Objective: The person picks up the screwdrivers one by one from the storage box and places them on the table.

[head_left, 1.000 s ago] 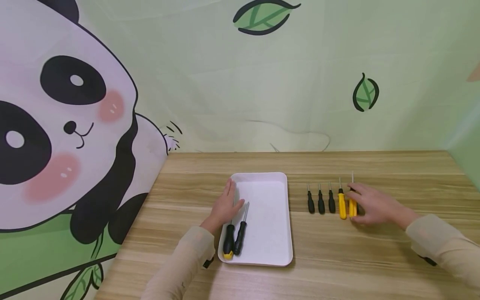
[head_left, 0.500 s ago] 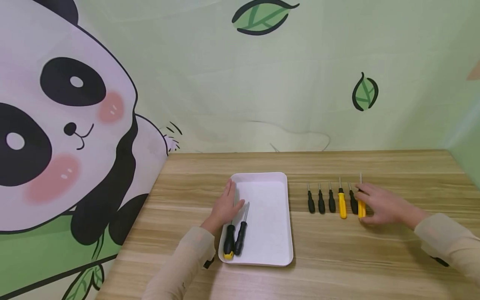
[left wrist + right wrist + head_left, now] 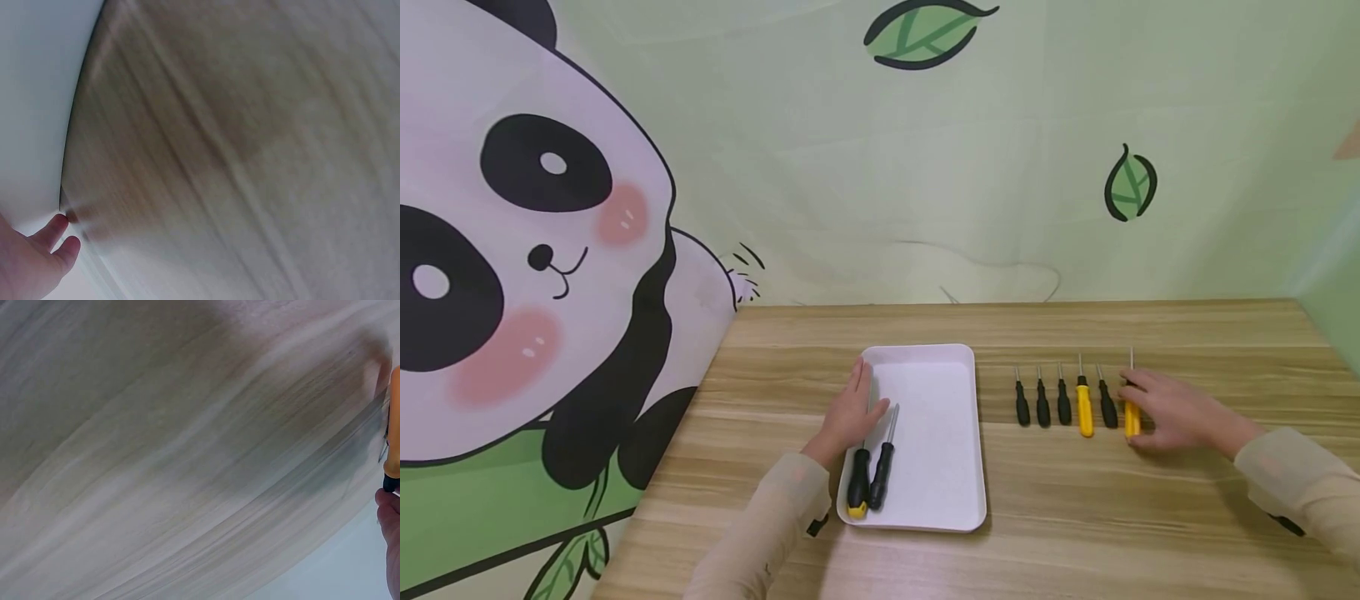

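My right hand (image 3: 1176, 412) pinches a yellow-handled screwdriver (image 3: 1132, 421), its shaft pointing toward the wall. In the right wrist view that orange-yellow handle (image 3: 394, 425) shows at the right edge beside a finger. To its left lies a row of small screwdrivers: several black-handled, such as one black screwdriver (image 3: 1108, 406), and one yellow screwdriver (image 3: 1084, 408). At the left wall of a white tray (image 3: 928, 500), my left hand (image 3: 847, 417) holds the rim, thumb inside. Inside that tray lie a black-and-yellow screwdriver (image 3: 857, 485) and a black screwdriver (image 3: 882, 479), both along the left side.
The wooden table (image 3: 1052, 517) runs back to a green printed wall cloth (image 3: 1000, 167) with a panda and leaves. A stretch of bare tabletop separates the tray from the row of screwdrivers.
My right hand has moved the yellow screwdriver a little to the right, past the rightmost black one, which now shows fully. The left hand and tray have stayed in place.
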Action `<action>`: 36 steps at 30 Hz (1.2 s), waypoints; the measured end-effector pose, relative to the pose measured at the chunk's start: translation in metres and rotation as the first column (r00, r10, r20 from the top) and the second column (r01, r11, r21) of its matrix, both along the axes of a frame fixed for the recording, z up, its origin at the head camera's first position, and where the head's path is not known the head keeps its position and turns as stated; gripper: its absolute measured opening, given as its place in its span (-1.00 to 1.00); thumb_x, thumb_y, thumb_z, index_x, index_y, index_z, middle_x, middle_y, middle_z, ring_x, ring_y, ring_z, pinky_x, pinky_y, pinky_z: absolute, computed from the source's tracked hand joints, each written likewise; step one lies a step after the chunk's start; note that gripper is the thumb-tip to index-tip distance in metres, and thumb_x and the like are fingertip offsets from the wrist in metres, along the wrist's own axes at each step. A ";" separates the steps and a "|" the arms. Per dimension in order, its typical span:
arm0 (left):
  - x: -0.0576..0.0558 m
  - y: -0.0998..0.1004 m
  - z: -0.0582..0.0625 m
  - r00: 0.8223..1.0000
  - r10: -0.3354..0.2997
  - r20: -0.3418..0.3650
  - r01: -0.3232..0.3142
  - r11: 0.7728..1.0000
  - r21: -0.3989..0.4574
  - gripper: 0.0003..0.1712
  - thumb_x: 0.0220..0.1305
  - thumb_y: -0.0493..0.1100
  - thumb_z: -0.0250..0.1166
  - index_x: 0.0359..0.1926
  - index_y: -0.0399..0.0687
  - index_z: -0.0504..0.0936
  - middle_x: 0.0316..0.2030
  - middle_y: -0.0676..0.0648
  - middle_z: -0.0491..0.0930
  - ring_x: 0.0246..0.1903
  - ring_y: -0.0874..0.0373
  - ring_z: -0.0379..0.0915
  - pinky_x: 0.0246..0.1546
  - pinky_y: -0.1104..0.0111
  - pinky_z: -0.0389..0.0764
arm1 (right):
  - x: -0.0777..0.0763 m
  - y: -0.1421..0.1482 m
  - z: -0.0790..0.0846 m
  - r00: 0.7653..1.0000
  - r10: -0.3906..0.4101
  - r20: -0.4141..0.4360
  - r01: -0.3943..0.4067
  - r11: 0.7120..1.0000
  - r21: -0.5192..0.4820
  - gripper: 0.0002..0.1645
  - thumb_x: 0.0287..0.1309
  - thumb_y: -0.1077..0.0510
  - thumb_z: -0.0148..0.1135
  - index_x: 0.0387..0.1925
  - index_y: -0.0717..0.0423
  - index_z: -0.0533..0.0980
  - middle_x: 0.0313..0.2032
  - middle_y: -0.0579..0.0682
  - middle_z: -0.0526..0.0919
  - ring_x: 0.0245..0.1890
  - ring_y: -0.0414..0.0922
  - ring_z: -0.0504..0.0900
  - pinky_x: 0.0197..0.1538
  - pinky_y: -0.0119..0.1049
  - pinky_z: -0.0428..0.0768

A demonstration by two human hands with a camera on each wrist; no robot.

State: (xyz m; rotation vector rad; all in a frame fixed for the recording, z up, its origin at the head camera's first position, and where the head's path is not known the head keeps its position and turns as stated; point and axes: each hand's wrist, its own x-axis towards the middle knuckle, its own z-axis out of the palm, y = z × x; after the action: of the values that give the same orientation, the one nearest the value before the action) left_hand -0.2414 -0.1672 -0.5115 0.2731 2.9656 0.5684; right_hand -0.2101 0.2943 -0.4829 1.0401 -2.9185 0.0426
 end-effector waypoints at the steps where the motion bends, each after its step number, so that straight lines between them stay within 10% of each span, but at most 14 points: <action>1: 0.000 0.000 0.000 1.000 0.001 0.002 -0.001 1.000 0.000 -0.13 0.23 0.15 -0.02 0.36 -0.13 -0.21 0.38 -0.10 -0.34 0.25 -0.07 0.09 0.18 0.12 0.23 | 0.000 0.000 0.000 1.000 0.000 0.002 0.000 1.000 0.007 -0.26 -0.26 -0.13 0.32 -0.08 0.31 0.46 0.06 0.39 0.36 0.03 0.27 0.37 0.03 0.10 0.38; 36: -0.001 0.000 -0.002 1.000 -0.006 -0.002 0.006 1.000 -0.015 -0.13 0.24 0.16 -0.05 0.36 -0.13 -0.23 0.38 -0.08 -0.36 0.26 -0.05 0.07 0.17 0.14 0.26 | -0.005 -0.010 -0.004 0.992 -0.038 0.124 0.029 0.997 0.075 -0.19 -0.31 -0.10 0.29 -0.06 0.41 0.42 0.06 0.41 0.35 0.04 0.28 0.36 0.00 0.08 0.41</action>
State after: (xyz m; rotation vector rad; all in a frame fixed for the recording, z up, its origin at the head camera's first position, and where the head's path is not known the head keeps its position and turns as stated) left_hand -0.2421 -0.1676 -0.5137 0.2809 2.9686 0.5452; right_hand -0.2149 0.2844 -0.4869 1.0342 -3.0716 -0.0005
